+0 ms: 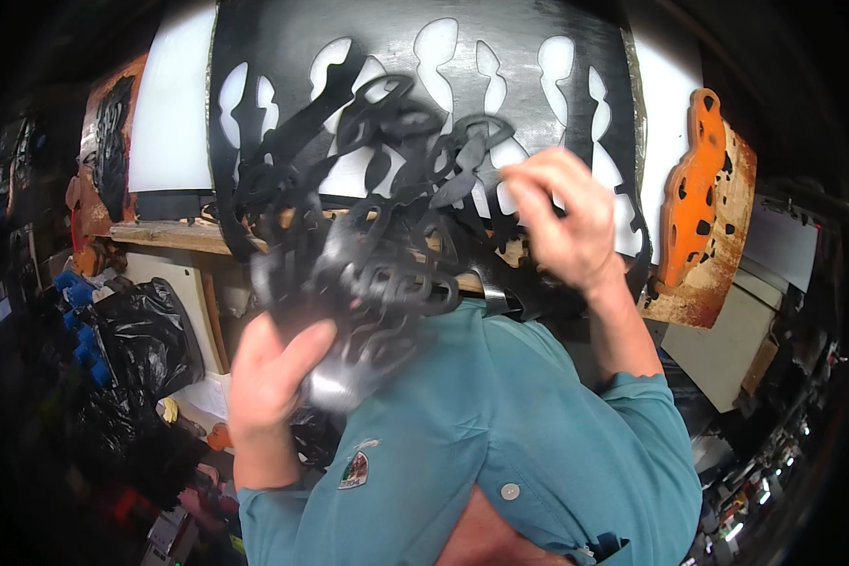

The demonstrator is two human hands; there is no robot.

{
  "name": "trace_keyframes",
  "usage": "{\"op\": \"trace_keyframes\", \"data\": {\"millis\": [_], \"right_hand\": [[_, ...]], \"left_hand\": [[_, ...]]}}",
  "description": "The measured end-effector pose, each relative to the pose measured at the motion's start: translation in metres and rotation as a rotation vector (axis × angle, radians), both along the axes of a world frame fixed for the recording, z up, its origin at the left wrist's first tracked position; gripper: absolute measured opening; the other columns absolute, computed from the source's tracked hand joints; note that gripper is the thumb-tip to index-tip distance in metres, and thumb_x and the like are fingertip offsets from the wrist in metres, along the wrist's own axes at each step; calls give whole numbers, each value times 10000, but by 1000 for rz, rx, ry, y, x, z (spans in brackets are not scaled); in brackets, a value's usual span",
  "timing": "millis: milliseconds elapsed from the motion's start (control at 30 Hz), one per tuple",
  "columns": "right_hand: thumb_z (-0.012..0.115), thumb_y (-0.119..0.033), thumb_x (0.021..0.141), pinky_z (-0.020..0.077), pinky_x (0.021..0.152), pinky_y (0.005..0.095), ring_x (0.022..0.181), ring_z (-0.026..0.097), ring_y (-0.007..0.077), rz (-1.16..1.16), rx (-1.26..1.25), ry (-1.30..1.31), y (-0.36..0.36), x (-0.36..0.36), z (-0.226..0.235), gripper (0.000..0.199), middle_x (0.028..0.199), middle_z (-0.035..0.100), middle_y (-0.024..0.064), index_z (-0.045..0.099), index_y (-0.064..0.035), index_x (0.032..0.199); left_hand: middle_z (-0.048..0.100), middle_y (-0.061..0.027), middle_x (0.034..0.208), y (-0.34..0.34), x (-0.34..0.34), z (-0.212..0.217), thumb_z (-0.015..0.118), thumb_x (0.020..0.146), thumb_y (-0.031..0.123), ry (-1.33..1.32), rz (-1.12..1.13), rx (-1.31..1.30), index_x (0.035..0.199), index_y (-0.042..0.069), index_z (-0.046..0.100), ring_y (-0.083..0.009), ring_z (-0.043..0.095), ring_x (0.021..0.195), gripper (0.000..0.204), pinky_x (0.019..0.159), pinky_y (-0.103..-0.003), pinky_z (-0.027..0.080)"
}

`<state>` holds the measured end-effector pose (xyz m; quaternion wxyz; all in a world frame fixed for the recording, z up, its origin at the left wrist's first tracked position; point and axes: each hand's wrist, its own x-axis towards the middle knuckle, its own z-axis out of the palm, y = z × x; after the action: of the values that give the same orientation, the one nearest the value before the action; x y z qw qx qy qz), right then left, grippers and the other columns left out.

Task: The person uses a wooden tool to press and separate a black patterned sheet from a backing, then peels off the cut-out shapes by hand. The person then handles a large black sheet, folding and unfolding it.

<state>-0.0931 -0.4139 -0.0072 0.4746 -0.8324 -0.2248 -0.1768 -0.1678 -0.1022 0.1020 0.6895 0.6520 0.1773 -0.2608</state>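
My left hand [278, 363] grips a tangled bunch of black cut-out scraps [387, 292], with looping strips and holes, blurred by motion. The bunch spreads upward over a large black sheet [514, 57] pierced with rows of curved openings, white showing through them. My right hand [571, 222] is raised at the right of the bunch, thumb and fingers drawn together. Close to its fingertips is a small dark curved piece [462, 179]. Whether those fingers hold anything is hard to make out.
At the right, an orange perforated form [694, 189] lies on a rust-stained board [726, 236]. White board [170, 113] shows beside the black sheet. A wooden ledge [174, 238] runs along the near edge. Lower left hangs a black plastic bag [156, 340] near blue objects [85, 344].
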Motion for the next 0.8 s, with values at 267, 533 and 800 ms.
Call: {"op": "trace_keyframes", "data": {"millis": [267,533,800], "right_hand": [[721,-18,953,431,562,273,624,563,122,-230,105,217,-15,11,-59,40,788,652,56,738,18,955],[690,-45,1007,399,592,251,672,524,94,-226,116,285,-13,13,-52,88,814,625,35,730,32,989],[689,59,939,515,655,307,774,652,200,-268,63,-3,83,0,53,110,906,698,133,724,53,1043]], "left_hand": [[735,-135,1158,37,34,39,680,966,111,-81,48,161,1298,-64,635,-197,716,1024,377,930,-335,554],[713,-87,1208,59,45,41,667,999,47,-118,16,76,1315,-46,625,-157,655,1101,333,974,-331,527],[730,-52,1001,100,89,16,668,983,-16,-116,-84,-123,1204,-69,697,-90,638,867,229,763,-257,517]]}}
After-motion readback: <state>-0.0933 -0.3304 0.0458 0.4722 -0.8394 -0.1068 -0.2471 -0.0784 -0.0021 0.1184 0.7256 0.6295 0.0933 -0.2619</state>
